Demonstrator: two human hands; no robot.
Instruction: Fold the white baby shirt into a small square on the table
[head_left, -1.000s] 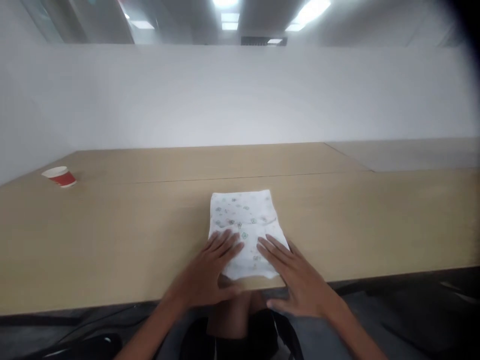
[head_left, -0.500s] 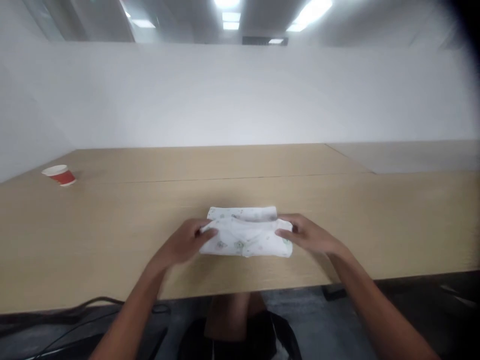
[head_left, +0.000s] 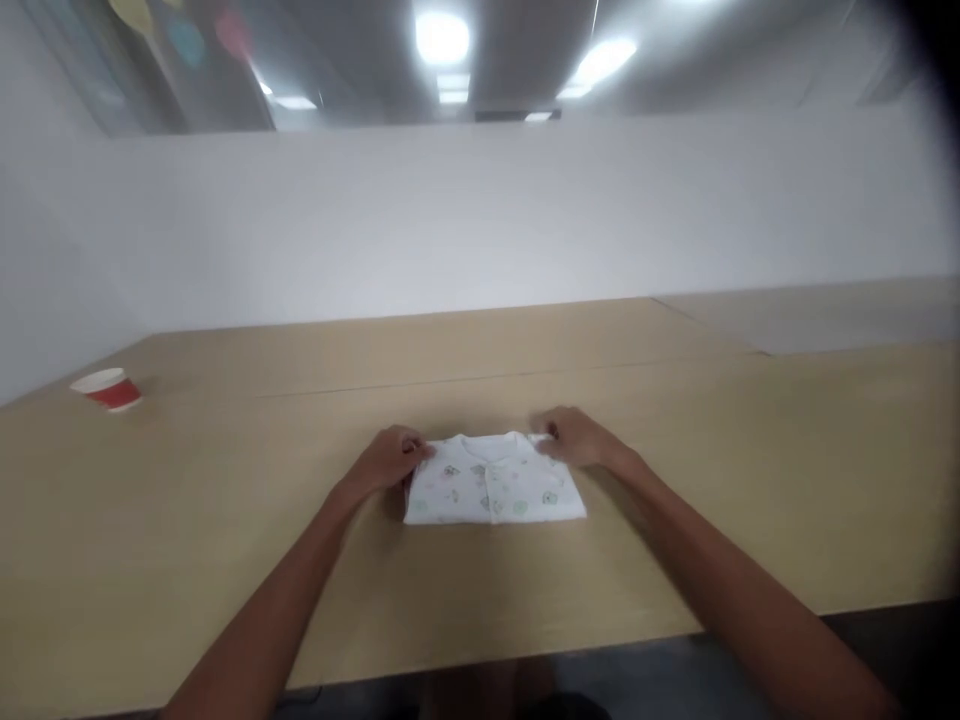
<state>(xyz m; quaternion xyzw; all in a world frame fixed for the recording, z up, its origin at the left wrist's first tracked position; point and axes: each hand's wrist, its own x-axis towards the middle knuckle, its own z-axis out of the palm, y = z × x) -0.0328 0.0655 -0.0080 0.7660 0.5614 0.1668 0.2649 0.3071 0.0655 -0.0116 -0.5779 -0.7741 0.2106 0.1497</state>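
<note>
When the table is looked down on from the head, a small white baby shirt (head_left: 495,485) is seen lying flat and folded on a long wooden table (head_left: 225,600). It is placed near the middle of the table and is wider than it is tall. Its round collar (head_left: 489,441) is turned away from the person, and a line of buttons or snaps seems to be set down the middle, though they are too small to be told apart. Little green and brown pictures are printed all over the cloth.

The top left corner of the shirt is held by the left hand (head_left: 388,462). That hand is mostly closed, with its fingers (head_left: 415,447) curled down onto the cloth. The top right corner is held by the right hand (head_left: 577,440) in the same way, and its fingers (head_left: 545,427) are pinched on the edge of the cloth. Both bare arms are stretched out over the table from the bottom of the view.

A red and white paper cup (head_left: 109,390) is stood upright far to the left, well apart from the hands. Behind the table, a tall white wall (head_left: 480,220) is seen, and bright ceiling lights (head_left: 442,38) are shown above it.
</note>
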